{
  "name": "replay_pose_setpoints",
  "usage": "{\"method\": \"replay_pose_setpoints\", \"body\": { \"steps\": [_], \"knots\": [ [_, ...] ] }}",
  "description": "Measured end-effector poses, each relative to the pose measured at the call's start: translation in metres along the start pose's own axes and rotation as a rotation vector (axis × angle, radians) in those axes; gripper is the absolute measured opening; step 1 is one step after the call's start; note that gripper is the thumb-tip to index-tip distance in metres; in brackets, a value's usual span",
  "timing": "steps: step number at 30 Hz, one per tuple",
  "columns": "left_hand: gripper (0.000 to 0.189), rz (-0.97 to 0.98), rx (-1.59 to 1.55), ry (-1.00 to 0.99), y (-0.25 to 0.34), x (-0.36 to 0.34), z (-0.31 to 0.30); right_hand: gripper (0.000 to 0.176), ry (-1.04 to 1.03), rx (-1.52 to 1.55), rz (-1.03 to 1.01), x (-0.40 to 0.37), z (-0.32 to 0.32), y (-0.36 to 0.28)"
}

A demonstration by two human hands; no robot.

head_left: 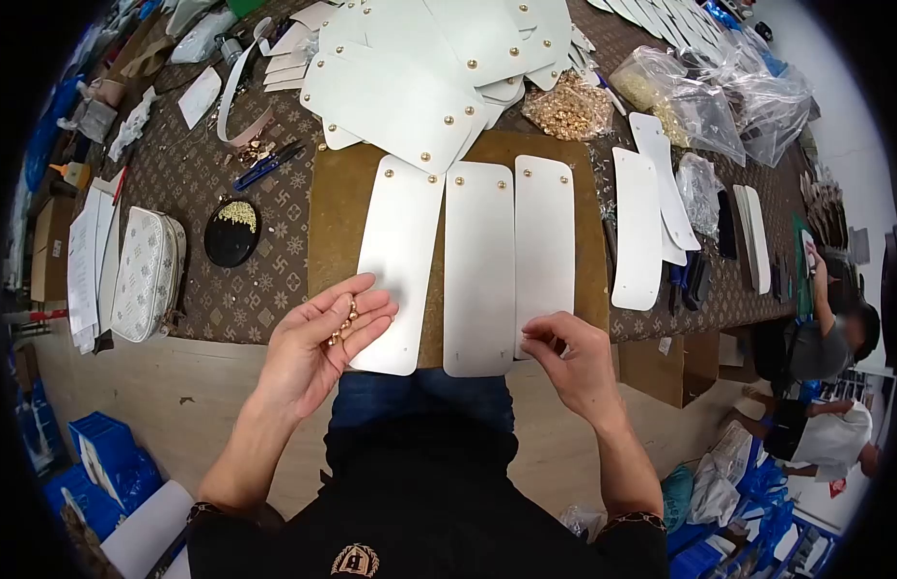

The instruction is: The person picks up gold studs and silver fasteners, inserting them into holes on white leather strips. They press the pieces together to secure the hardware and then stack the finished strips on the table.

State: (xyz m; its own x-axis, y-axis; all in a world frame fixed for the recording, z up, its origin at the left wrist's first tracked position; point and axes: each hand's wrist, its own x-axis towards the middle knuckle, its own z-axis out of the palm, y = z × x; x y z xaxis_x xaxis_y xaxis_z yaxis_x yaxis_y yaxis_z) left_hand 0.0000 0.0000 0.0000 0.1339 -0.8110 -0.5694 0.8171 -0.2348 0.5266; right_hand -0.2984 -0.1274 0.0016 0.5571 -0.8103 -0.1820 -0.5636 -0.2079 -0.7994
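Note:
Several small gold ball studs [344,323] lie in the palm and fingers of my left hand [318,338], which is turned up and loosely cupped above the lower part of a white strip [398,261]. A second white strip [479,270] lies in the middle, with small holes at its near end. My right hand [569,357] has thumb and fingertips pinched together at the near end of the right white strip [545,232], covering its corner; what is between the fingertips is hidden. All three strips have two gold studs at their far ends and rest on a brown board [333,207].
Studded white panels [400,92] are heaped behind the board, beside a bag of gold studs [567,106]. More white strips [637,227] lie to the right. A round black dish [232,241] and a white patterned case [148,275] stand left. Other people are at far right.

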Motion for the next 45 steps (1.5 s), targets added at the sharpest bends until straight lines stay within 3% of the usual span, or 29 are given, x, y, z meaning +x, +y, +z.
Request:
{"method": "replay_pose_setpoints", "body": {
  "steps": [9, 12, 17, 23, 25, 33, 45],
  "knots": [
    [0.040, 0.027, 0.155, 0.046, 0.009, -0.004, -0.025, 0.012, 0.040, 0.047, 0.048, 0.006, 0.007, 0.010],
    [0.034, -0.021, 0.234, 0.047, 0.008, -0.007, -0.028, 0.011, 0.069, 0.071, 0.003, 0.009, 0.008, 0.011],
    [0.030, -0.084, 0.326, 0.092, -0.002, -0.011, -0.026, 0.009, 0.107, -0.146, -0.151, 0.005, 0.010, 0.009],
    [0.032, -0.142, 0.501, -0.008, -0.007, -0.013, -0.025, 0.009, 0.136, -0.280, -0.280, 0.004, 0.014, 0.012],
    [0.031, -0.121, 0.554, 0.062, -0.009, -0.013, -0.023, 0.010, 0.141, -0.291, -0.265, 0.004, 0.010, 0.011],
    [0.027, -0.119, 0.465, 0.080, -0.013, -0.010, -0.031, 0.014, 0.148, -0.382, -0.307, 0.000, 0.014, 0.018],
    [0.017, -0.097, 0.403, 0.128, -0.014, -0.010, -0.032, 0.009, 0.460, -0.430, -0.487, 0.007, 0.024, 0.046]
  ]
}}
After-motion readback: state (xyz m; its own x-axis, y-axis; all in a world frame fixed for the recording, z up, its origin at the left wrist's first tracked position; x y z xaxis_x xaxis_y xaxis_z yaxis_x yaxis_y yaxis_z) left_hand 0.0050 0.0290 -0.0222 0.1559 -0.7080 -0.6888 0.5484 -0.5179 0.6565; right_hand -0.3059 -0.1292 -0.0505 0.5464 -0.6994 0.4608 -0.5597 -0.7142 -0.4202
